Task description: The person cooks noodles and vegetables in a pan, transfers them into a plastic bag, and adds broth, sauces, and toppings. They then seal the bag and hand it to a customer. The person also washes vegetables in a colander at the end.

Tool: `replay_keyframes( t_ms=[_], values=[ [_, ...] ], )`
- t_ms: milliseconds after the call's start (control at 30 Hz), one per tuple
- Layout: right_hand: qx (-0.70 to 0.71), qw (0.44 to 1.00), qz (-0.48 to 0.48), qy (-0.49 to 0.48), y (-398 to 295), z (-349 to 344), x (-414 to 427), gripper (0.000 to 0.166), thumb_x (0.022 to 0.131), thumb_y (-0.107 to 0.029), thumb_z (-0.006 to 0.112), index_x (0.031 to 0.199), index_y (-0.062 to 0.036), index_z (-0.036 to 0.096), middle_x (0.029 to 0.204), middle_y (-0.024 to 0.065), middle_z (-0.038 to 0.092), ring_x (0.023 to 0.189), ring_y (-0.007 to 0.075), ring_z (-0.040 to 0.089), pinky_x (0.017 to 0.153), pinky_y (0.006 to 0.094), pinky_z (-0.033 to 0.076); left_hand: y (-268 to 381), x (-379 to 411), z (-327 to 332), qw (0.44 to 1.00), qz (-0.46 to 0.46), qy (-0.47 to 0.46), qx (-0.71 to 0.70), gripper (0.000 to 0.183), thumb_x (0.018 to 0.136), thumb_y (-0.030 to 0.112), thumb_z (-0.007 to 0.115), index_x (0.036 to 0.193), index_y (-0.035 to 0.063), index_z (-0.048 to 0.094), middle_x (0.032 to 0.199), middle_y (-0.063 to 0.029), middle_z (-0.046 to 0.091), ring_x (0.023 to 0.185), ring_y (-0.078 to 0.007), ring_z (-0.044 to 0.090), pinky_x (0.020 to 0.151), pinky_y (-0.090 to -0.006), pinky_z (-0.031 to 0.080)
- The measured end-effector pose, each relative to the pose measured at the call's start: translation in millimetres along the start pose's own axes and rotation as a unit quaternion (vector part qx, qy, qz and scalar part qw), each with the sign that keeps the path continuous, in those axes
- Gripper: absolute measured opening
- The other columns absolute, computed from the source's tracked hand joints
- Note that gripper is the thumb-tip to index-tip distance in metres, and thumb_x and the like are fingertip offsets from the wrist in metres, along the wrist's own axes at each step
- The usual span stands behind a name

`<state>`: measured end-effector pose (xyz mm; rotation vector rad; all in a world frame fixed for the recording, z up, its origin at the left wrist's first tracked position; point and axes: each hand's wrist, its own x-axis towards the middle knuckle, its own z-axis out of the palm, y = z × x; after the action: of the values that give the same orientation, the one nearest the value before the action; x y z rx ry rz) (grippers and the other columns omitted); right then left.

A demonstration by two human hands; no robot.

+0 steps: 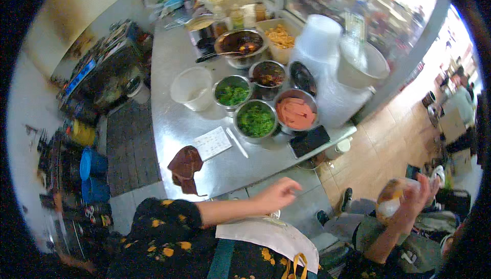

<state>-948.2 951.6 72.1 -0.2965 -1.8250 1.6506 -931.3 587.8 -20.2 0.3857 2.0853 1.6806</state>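
My left hand (282,194) hangs in front of the steel table's near edge, fingers loosely bent and nothing seen in them. To the right, my right hand (414,198) is raised and blurred beside an orange-and-white rounded thing (388,202); whether it grips this is unclear. On the steel table (226,179) stand two metal bowls of chopped greens (232,95) (256,120), a bowl of pink slices (296,113) and a bowl of dark sauce (268,73). A written notepad (213,143), a white pen (237,143), a brown cloth (186,167) and a black phone (309,141) lie nearer.
An empty translucent tub (193,89), a large dark-sauce bowl (242,45) and stacked plastic containers (321,37) stand farther back. A person in grey clothing (408,244) is close at the lower right. Blue containers (93,164) are at left, beyond a dark floor mat (130,148).
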Motion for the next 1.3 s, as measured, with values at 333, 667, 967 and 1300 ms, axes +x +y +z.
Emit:
replay_keyframes(
  t_ms=[333, 667, 967, 1300],
  values=[
    [-0.347, 0.876, -0.240, -0.236, 39, 333, -15, 0.033, 0.075, -0.013, 0.055, 0.106, -0.0051, 0.047, 0.096, 0.0116, 0.053, 0.083, 0.0243, 0.053, 0.070, 0.0342, 0.043, -70, -243, -167, 0.821, -0.110, 0.534, -0.171, 0.015, 0.079, 0.006, 0.049, 0.093, 0.0018, 0.050, 0.084, -0.0066, 0.056, 0.070, -0.0127, 0.053, 0.063, -0.0238, 0.043],
    [-0.470, 0.845, -0.165, -0.193, 105, 382, 1, 0.023, 0.076, -0.018, 0.051, 0.095, -0.0051, 0.055, 0.088, 0.0172, 0.058, 0.084, 0.0351, 0.053, 0.072, 0.0407, 0.041, -98, -292, -231, 0.813, -0.152, 0.530, -0.188, 0.011, 0.080, 0.010, 0.050, 0.088, 0.0017, 0.051, 0.081, -0.0076, 0.058, 0.065, -0.0124, 0.053, 0.059, -0.0246, 0.044],
    [-0.446, 0.821, -0.230, -0.273, 112, 280, -82, 0.029, 0.070, 0.000, 0.048, 0.099, -0.0040, 0.046, 0.098, 0.0134, 0.049, 0.082, 0.0269, 0.050, 0.072, 0.0320, 0.041, -90, -136, -350, 0.895, -0.133, 0.390, -0.173, 0.038, 0.078, 0.033, 0.057, 0.096, 0.0019, 0.046, 0.083, -0.0083, 0.054, 0.063, -0.0151, 0.054, 0.052, -0.0270, 0.047],
    [-0.280, 0.887, -0.145, -0.338, 49, 311, -94, 0.022, 0.076, -0.004, 0.051, 0.098, -0.0031, 0.053, 0.099, 0.0079, 0.053, 0.088, 0.0185, 0.052, 0.070, 0.0269, 0.044, -67, -83, -391, 0.824, -0.075, 0.549, -0.123, 0.026, 0.072, 0.021, 0.052, 0.084, -0.0019, 0.047, 0.073, -0.0091, 0.054, 0.053, -0.0185, 0.054, 0.049, -0.0309, 0.046]
  ],
)
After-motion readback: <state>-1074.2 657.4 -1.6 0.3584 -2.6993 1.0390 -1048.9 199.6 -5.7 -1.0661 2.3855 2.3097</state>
